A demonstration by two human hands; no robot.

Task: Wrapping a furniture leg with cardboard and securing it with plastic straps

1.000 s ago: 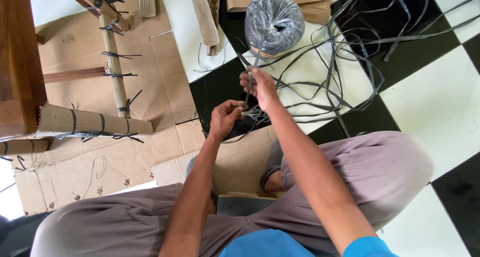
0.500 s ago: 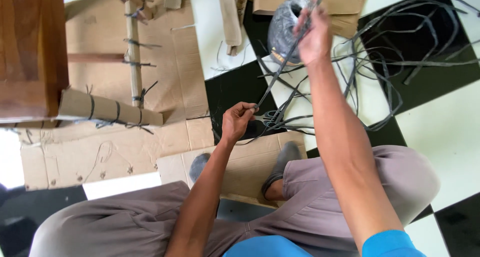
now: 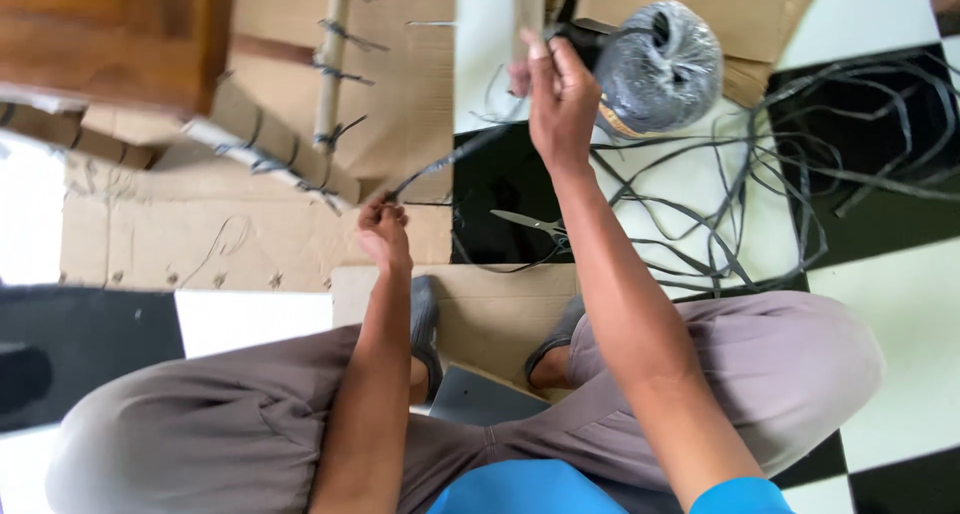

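My left hand [image 3: 383, 231] pinches one end of a dark grey plastic strap [image 3: 450, 160]. My right hand [image 3: 558, 94] grips the same strap higher up, close to the wrapped spool of strap [image 3: 660, 69]. The strap runs taut between the two hands. A pair of scissors [image 3: 530, 224] lies on the black tile between my arms, touched by neither hand.
Loose loops of strap [image 3: 800, 164] sprawl over the black and white tiles at right. Flattened cardboard [image 3: 230, 244] covers the floor at left, with cardboard-wrapped wooden furniture legs [image 3: 260, 144] tied by strap. I sit with knees bent, feet on cardboard [image 3: 490, 309].
My left hand pulled the strap end leftward, away from the scissors. My right hand rose along the strap toward the spool, stretching a longer length between the hands. The view shifted left.
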